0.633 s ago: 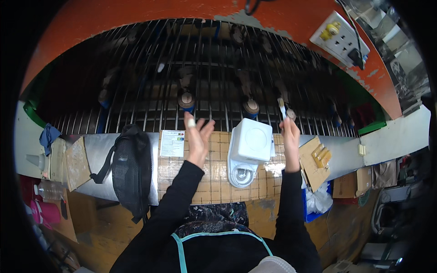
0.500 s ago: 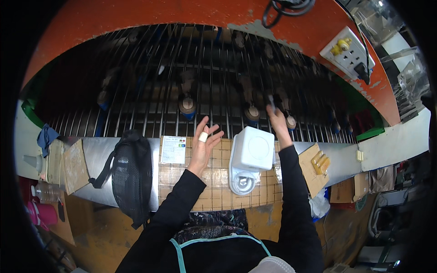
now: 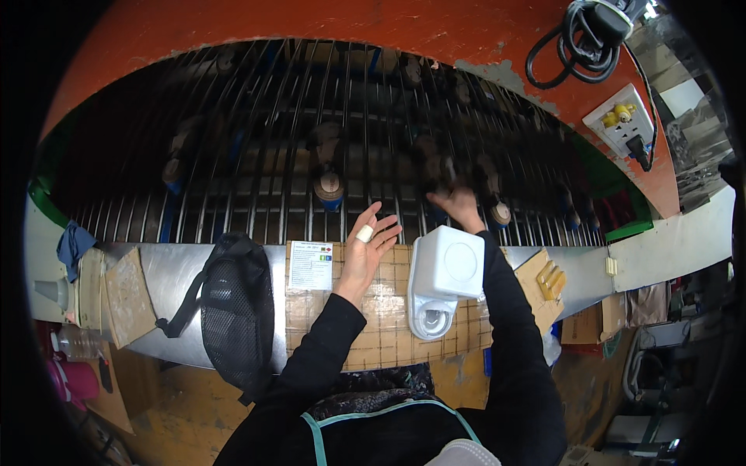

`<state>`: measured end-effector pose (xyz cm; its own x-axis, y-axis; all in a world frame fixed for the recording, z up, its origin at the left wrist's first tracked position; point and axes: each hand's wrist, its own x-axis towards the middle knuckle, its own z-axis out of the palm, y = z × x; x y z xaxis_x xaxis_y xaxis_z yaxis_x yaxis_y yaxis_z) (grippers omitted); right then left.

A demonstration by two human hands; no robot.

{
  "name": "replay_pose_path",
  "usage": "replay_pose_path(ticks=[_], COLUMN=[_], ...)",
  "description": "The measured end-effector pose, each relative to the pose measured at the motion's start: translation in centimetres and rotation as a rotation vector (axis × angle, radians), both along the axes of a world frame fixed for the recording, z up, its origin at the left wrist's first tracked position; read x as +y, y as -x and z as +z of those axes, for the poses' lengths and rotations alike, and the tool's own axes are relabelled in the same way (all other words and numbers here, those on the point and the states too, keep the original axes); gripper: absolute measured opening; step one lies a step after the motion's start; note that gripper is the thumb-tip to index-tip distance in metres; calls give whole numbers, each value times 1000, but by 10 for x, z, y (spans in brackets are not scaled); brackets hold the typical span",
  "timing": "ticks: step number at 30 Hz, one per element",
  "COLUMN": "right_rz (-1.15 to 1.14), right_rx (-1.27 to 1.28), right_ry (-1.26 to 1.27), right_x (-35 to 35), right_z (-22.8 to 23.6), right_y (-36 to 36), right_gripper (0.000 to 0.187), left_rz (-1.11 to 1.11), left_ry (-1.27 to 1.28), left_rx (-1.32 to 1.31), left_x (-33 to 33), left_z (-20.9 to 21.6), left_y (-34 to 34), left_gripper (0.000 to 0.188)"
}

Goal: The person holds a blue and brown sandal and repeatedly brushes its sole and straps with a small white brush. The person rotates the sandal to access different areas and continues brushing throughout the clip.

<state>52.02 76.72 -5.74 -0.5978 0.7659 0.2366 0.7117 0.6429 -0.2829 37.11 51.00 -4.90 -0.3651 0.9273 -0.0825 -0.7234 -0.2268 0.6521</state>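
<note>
Bare left hand, pale wrap on one finger, open at frame centre, fingers spread toward upper right. Bare right hand higher, right of centre, motion-blurred, fingers bent. Both long black-sleeved arms rise from lower edge, angling inward.

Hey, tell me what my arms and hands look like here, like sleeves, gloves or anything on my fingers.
Both arms are in long, plain black sleeves that reach about to the wrists. The left hand wears no glove and has a whitish band around one finger. The right hand is dim and blurred, but no glove shows.
</note>
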Motion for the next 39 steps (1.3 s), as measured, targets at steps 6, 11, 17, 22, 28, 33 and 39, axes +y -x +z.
replay_pose_path(ticks=[6,11,17,22,28,33,39], right_rz=[-66,-119,210,162,-28,-172,-194], right_rx=[524,948,1195,1029,506,199,86], right_ry=[365,781,772,1009,509,-65,-335], right_x=[11,-73,-215,-320,-346,-337,-314], right_z=[66,140,155,125,98,78,64], right_y=[-15,-47,-103,-129,-156,-158,-145], right_gripper=[36,33,40,49,25,16,7], left_rz=[-11,1,-444,-769,-604,-215,142], left_ry=[-39,-53,-194,-112,-38,-556,-758], left_rx=[26,50,127,-113,-219,227,298], left_x=[0,-3,-51,-135,-201,-215,-242], left_z=[1,13,46,41,25,69,107], left_y=[1,3,-13,-62,-74,-41,-10], left_gripper=[56,58,85,107,97,96,91])
